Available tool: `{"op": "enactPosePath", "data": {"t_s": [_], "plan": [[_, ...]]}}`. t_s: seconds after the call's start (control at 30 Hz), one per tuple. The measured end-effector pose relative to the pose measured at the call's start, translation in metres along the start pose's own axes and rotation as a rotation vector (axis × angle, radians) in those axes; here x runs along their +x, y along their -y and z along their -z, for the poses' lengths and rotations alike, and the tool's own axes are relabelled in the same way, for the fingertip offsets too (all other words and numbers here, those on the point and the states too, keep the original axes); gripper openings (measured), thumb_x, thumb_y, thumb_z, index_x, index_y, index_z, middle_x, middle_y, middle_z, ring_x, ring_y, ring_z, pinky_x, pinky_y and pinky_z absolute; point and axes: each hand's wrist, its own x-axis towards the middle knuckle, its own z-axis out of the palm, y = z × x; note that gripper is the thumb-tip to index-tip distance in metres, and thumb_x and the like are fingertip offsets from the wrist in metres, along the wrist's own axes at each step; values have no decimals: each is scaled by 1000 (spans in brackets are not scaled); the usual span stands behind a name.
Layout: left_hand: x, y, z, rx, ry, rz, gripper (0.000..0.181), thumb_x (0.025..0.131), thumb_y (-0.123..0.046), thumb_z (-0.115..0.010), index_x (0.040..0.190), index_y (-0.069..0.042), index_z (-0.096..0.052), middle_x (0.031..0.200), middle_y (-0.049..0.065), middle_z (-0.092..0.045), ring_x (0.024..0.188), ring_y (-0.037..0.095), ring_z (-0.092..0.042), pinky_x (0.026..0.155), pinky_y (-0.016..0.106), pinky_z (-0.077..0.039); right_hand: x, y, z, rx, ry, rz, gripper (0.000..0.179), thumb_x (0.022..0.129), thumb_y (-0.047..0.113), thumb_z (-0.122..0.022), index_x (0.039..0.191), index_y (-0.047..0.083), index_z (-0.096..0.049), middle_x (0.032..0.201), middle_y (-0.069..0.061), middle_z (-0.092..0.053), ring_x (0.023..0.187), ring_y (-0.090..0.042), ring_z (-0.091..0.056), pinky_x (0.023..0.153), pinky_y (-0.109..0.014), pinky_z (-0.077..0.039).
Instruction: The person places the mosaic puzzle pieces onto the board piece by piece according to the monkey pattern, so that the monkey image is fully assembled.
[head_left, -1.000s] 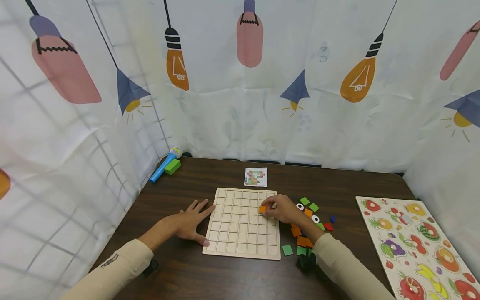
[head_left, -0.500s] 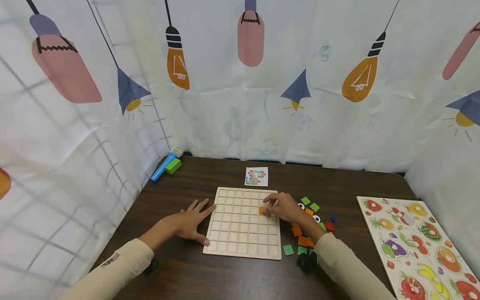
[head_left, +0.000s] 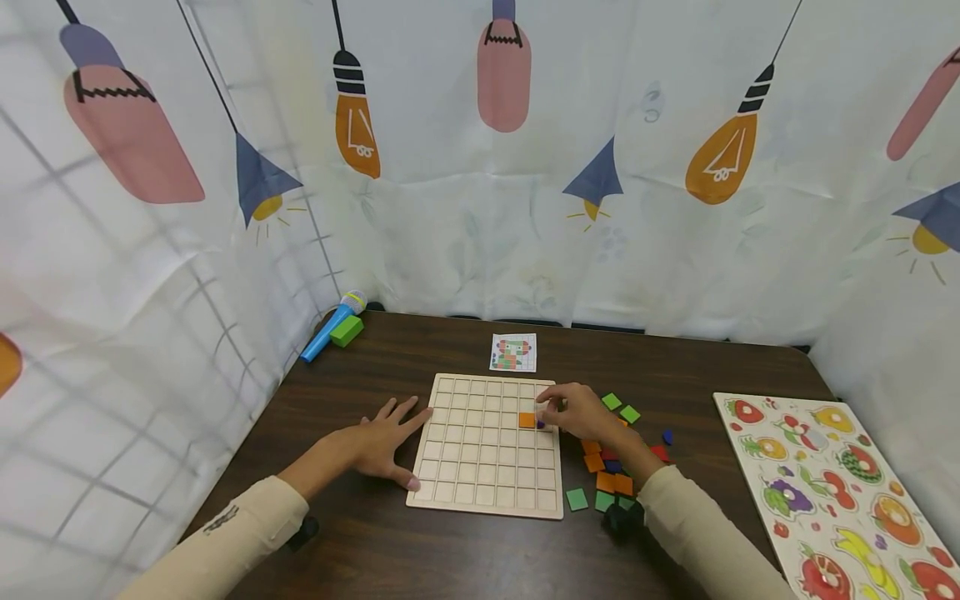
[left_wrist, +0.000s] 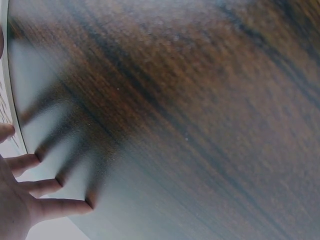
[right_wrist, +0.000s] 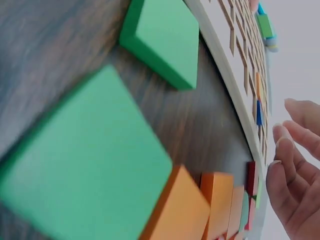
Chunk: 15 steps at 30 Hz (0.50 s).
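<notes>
A square wooden grid board [head_left: 480, 505] lies on the dark table. My left hand [head_left: 381, 447] is spread at its left side, thumb and index fingertip at the frame; in the left wrist view several fingertips touch the tabletop. One orange tile [head_left: 527, 420] lies on the board toward the upper right. Just right of it is a small dark blue piece [head_left: 540, 424], partly covered by my right hand [head_left: 576, 412]. The right wrist view has this blue piece [right_wrist: 259, 113] apart from the right hand's loosely curled fingers [right_wrist: 295, 112], and nothing shows between them.
Loose orange [head_left: 604, 481], green [head_left: 576, 499], red and blue pieces lie right of the board, partly under the right forearm. A printed pattern card [head_left: 513, 353] sits behind the board. A toy microphone [head_left: 330, 327] and green block [head_left: 347, 332] are back left; a fruit puzzle [head_left: 832, 492] is right.
My right hand has shifted slightly right, off the orange tile, which stays on the board. The blue piece beside the tile now shows. The left hand has stayed in place.
</notes>
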Motion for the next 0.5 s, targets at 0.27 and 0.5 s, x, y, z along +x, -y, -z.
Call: {"op": "enactPosePath", "data": {"t_s": [0.27,0.5], "plan": [[0,0,0,1,0,0,118,75,-71,-74,163,-20,-14,168,20,-6,149,56,-8,100,83,-24,-13,-17,17,64,11,59,25,97,20,-69,116,4,-71,83,-1,-63,59,-15,-58,54,-29,-52],[-1,-1,0,-2,-3,0,118,75,-70,-75,163,-19,-15,168,20,-6,149,57,-9,100,83,-24,-24,-34,39,6,-41,19,26,96,25,-70,115,8,-73,85,1,-64,67,-13,-56,58,-27,-48]]}}
